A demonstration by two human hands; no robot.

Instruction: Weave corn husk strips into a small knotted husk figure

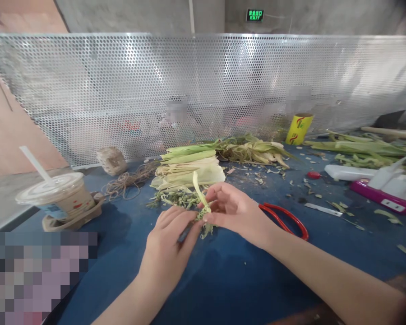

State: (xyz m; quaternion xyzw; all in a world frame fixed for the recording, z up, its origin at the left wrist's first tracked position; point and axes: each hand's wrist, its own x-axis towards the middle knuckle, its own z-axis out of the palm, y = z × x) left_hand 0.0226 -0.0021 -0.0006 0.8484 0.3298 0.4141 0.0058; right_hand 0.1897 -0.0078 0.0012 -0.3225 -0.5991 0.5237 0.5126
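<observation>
My left hand pinches the lower end of a small piece of corn husk craft. It has crinkled green bits at its base and a pale husk strip curving upward. My right hand closes thumb and fingers on the same piece from the right. Just behind lies a stack of flattened corn husks, green on top and cream below. Curly green scraps sit between the stack and my hands. Red-handled scissors lie beside my right wrist, their blades hidden.
At left a lidded drink cup with a straw stands in a cardboard holder. String, a purple power strip, a blade, a yellow roll and more husks lie around. A perforated metal screen rises behind.
</observation>
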